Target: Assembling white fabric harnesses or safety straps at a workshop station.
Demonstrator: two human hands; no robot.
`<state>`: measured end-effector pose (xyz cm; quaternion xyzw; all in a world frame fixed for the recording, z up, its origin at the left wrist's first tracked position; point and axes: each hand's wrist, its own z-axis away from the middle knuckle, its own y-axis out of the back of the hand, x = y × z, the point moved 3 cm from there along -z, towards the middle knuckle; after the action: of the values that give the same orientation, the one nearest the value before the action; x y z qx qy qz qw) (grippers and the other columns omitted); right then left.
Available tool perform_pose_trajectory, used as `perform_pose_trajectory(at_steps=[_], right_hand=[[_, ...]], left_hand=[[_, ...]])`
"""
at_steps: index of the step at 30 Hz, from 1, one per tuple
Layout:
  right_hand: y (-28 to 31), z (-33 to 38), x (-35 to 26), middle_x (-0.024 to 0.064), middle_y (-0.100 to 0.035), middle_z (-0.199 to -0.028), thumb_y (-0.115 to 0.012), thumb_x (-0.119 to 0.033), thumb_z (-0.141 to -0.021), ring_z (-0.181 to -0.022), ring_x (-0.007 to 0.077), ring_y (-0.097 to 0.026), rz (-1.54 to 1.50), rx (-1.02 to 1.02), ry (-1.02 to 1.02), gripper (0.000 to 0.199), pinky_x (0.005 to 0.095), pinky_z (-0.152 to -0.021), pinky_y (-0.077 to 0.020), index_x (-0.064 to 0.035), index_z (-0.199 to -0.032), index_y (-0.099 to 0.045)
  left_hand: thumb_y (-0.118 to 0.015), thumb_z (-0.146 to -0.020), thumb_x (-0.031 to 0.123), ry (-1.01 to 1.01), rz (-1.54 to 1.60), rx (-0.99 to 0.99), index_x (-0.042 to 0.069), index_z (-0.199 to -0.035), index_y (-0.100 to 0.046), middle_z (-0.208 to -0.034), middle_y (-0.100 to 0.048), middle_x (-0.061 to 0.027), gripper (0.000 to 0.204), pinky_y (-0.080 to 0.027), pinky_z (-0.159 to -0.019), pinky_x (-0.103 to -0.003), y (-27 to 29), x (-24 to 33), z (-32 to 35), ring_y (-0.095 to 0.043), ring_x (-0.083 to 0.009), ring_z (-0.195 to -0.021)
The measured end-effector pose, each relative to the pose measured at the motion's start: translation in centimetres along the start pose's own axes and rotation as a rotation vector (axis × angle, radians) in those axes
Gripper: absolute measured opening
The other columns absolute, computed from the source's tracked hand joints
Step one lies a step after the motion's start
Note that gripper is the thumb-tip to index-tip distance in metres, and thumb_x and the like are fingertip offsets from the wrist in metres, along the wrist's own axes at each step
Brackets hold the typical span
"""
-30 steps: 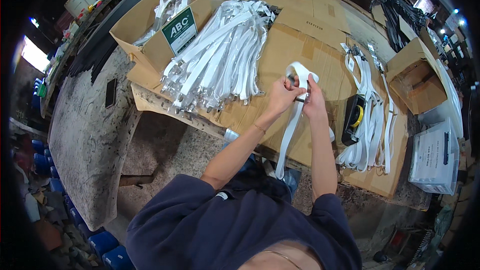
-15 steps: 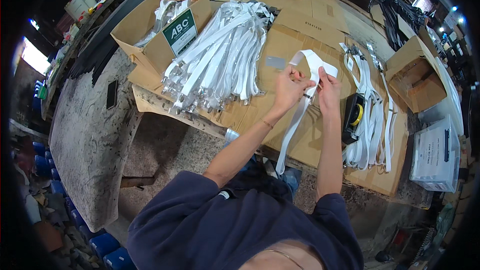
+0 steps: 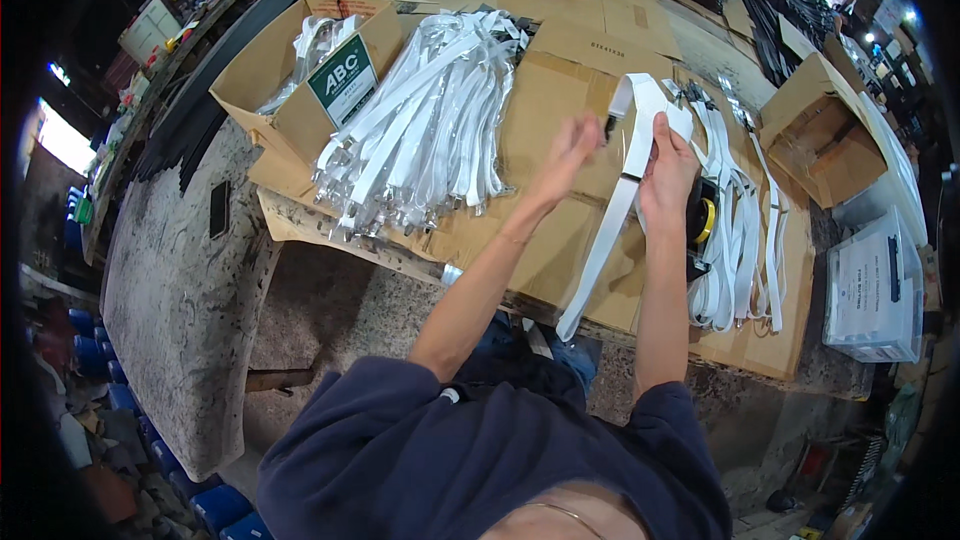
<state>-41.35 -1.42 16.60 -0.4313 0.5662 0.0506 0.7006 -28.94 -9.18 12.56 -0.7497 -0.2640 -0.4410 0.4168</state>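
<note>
A long white strap (image 3: pixel 602 250) is looped at its top, with its free tail hanging toward the table's front edge. My right hand (image 3: pixel 668 170) is closed on the strap beside a thin dark band across it. My left hand (image 3: pixel 570 150) is raised at the left of the loop, smeared by motion. Its fingertips are close to a small black fitting (image 3: pixel 608 128) at the loop's left end; whether they touch it I cannot tell. Right of my right hand, a black tape dispenser with a yellow core (image 3: pixel 706 220) is partly hidden, beside several white straps (image 3: pixel 740 250) laid lengthwise.
A large pile of white straps in clear plastic (image 3: pixel 420 130) lies left on the cardboard sheet (image 3: pixel 560 70). Behind it stands an open carton (image 3: pixel 245 100). An open box (image 3: pixel 820 140) and a clear plastic bin (image 3: pixel 872 290) are at the right. A phone (image 3: pixel 220 210) lies far left.
My left hand has come off the middle of the strap and moved left, away from my right hand. My right hand still holds the strap. The view has shifted slightly.
</note>
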Motion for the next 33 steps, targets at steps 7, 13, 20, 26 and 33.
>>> perform_pose_trajectory(at_steps=[7, 13, 20, 26, 33], right_hand=[[0.9, -0.3, 0.5, 0.0062, -0.065, -0.091, -0.064, -0.020, -0.091, -0.080, 0.0113, -0.059, -0.016, -0.068, 0.018, 0.023, 0.0267, -0.073, -0.0475, 0.0025, -0.096, -0.064], [1.2, -0.2, -1.0, 0.0069, -0.065, -0.096, -0.064, -0.016, -0.090, -0.085, 0.0143, -0.061, -0.165, -0.116, -0.019, 0.024, 0.0295, -0.075, -0.0481, 0.0032, -0.104, -0.064], [0.9, -0.1, -1.5, 0.0085, -0.065, -0.099, -0.059, -0.015, -0.092, -0.088, 0.0166, -0.062, -0.250, -0.192, -0.054, 0.022, 0.0307, -0.078, -0.0487, 0.0026, -0.107, -0.061], [2.3, -2.1, -3.5, 0.0044, -0.063, -0.096, -0.058, -0.023, -0.092, -0.086, 0.0156, -0.059, -0.191, -0.248, -0.006, 0.025, 0.0310, -0.079, -0.0465, -0.0034, -0.107, -0.058], [0.2, -2.1, -8.1, 0.0057, -0.062, -0.098, -0.058, -0.023, -0.092, -0.084, 0.0161, -0.059, -0.160, -0.259, 0.148, 0.027, 0.0313, -0.080, -0.0462, -0.0019, -0.109, -0.058]], left_hand=[[-0.070, -0.086, 0.022, 0.382, 0.067, -0.483, -0.001, -0.104, -0.064, -0.094, -0.067, -0.0068, 0.029, -0.049, -0.075, -0.028, -1.7, -0.7, 3.8, -0.062, -0.0126, -0.081], [-0.069, -0.086, 0.018, 0.257, -0.148, -0.255, -0.001, -0.090, -0.068, -0.076, -0.065, -0.0029, 0.019, -0.042, -0.057, -0.022, -3.3, 1.9, 4.0, -0.054, -0.0057, -0.063], [-0.069, -0.086, 0.019, 0.242, -0.204, -0.190, -0.002, -0.087, -0.069, -0.069, -0.062, -0.0009, 0.021, -0.041, -0.055, -0.021, -4.8, 1.9, 2.1, -0.053, -0.0062, -0.063], [-0.069, -0.086, 0.019, 0.252, -0.234, -0.232, -0.004, -0.088, -0.071, -0.067, -0.060, -0.0003, 0.023, -0.042, -0.052, -0.022, -7.1, 4.9, 0.2, -0.051, -0.0058, -0.059], [-0.070, -0.085, 0.020, 0.203, -0.389, -0.401, -0.006, -0.083, -0.069, -0.062, -0.058, -0.0010, 0.026, -0.041, -0.048, -0.023, -9.6, 8.0, -1.0, -0.050, -0.0066, -0.053]])
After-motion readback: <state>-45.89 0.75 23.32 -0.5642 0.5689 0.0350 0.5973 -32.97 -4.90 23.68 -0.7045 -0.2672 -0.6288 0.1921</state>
